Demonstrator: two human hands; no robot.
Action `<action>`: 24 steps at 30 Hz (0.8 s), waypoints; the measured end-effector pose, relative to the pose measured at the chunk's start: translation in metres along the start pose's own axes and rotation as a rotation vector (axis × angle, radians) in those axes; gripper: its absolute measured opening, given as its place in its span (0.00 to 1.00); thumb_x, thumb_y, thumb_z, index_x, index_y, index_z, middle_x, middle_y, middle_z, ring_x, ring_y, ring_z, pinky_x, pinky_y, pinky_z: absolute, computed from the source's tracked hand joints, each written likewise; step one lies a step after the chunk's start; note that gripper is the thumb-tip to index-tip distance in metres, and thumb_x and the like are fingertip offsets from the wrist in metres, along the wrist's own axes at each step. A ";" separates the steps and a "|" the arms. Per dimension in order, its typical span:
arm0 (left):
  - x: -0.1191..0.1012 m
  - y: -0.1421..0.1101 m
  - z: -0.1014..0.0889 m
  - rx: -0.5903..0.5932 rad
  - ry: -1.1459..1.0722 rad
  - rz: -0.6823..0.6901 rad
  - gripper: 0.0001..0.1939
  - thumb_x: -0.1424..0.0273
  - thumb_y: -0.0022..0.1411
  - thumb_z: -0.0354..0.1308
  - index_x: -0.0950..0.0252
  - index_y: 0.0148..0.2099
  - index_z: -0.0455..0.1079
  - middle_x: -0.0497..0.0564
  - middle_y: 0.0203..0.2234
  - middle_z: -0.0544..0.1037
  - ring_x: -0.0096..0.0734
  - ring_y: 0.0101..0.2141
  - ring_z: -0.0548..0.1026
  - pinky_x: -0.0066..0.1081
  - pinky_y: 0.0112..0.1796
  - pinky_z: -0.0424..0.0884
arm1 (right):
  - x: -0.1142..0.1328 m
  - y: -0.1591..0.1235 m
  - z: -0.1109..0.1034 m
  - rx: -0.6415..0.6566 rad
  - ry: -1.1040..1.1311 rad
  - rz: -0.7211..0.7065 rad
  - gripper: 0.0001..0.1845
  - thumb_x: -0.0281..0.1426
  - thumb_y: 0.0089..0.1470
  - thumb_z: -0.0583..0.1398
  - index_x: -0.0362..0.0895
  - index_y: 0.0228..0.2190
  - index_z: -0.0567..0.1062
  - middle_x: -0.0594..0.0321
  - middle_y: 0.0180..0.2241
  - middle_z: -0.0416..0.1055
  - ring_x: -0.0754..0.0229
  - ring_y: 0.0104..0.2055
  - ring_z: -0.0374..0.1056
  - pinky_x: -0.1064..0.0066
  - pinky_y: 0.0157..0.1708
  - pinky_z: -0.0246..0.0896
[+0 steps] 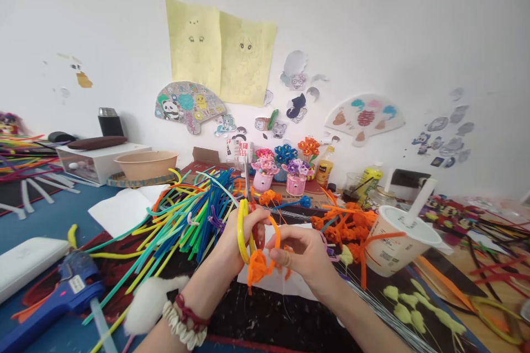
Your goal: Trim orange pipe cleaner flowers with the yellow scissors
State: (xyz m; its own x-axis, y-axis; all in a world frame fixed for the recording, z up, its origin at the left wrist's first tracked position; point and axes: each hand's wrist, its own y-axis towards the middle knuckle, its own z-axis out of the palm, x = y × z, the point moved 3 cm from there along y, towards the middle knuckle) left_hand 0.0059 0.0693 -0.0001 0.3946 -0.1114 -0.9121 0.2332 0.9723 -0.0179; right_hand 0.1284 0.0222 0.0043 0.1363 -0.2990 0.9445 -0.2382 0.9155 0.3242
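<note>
Head view: The left hand [254,223] is curled around yellow-handled metal scissors [241,234], blades toward the black mat's [232,309] far edge. The right hand [306,259], nearer, pinches the arched strip of the orange fuzzy-wire flower [257,266], which lies left of its fingertips.

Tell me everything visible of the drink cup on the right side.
The cup is pale, seemingly paper, tapering to its base, with dark print and a square code on its side. A whitish lid covers it, and a thick white straw slants up through it. It stands, looking tilted in this wide view, beside the fuzzy orange pieces. An orange stem crosses its front; contact is unclear. The right hand is clear of it. Its contents are hidden.
</note>
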 end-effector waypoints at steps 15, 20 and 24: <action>-0.024 -0.004 -0.004 -0.021 -0.101 0.093 0.15 0.64 0.45 0.68 0.64 0.24 0.65 0.39 0.12 0.65 0.16 0.15 0.61 0.19 0.18 0.57 | 0.000 -0.003 0.009 0.406 0.021 0.092 0.26 0.51 0.54 0.58 0.47 0.46 0.77 0.56 0.43 0.73 0.56 0.43 0.68 0.63 0.44 0.60; -0.024 -0.003 -0.004 -0.007 -0.129 0.137 0.16 0.64 0.45 0.70 0.65 0.26 0.66 0.38 0.15 0.65 0.15 0.16 0.61 0.19 0.19 0.58 | -0.004 -0.008 0.016 0.458 0.210 0.152 0.29 0.49 0.48 0.64 0.47 0.49 0.74 0.57 0.40 0.74 0.58 0.38 0.70 0.63 0.44 0.61; -0.020 -0.003 -0.002 0.007 -0.138 0.128 0.17 0.64 0.45 0.70 0.65 0.27 0.66 0.38 0.15 0.65 0.15 0.16 0.61 0.18 0.18 0.58 | -0.006 -0.008 0.018 0.403 0.229 0.174 0.26 0.44 0.46 0.68 0.46 0.45 0.76 0.59 0.37 0.74 0.59 0.37 0.71 0.65 0.42 0.61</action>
State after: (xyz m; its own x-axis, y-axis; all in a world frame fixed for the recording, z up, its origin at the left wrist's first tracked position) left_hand -0.0044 0.0687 0.0174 0.5396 -0.0145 -0.8418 0.1791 0.9789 0.0980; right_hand 0.1126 0.0116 -0.0034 0.2586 -0.0424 0.9651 -0.6232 0.7560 0.2002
